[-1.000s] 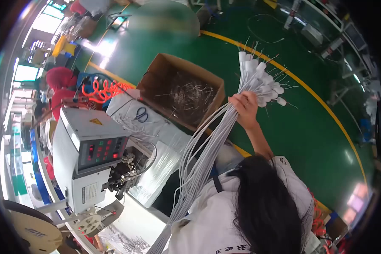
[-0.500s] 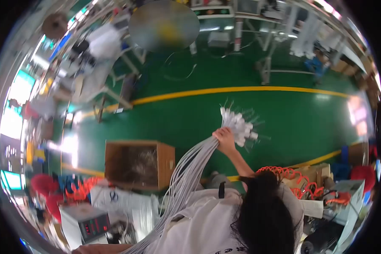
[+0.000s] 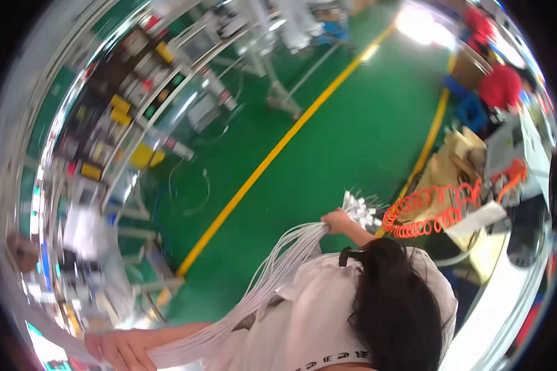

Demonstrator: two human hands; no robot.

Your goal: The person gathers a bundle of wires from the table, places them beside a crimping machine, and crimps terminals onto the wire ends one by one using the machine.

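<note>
A long bundle of thin white cables (image 3: 278,260) stretches across the front of the white shirt. Close below its white connector ends (image 3: 360,209), my right hand (image 3: 338,221) is closed around it, with loose wire tips fanning out beyond. At the lower left, my left hand (image 3: 120,347) has its fingers bent round the other part of the bundle, partly cut off by the frame edge. Dark hair (image 3: 393,306) covers part of the right shoulder.
Coiled orange hoses (image 3: 424,213) and brown cardboard (image 3: 455,161) lie to the right, beside a white machine (image 3: 507,145). Green floor (image 3: 328,148) with yellow lines (image 3: 278,148) spans the middle. Shelving and benches stand at left. A person in red (image 3: 500,86) is at upper right.
The view has swung right, away from the open cardboard box and the machine with the red display. My left hand has come into view at the lower left. My right hand still grips the bundle.
</note>
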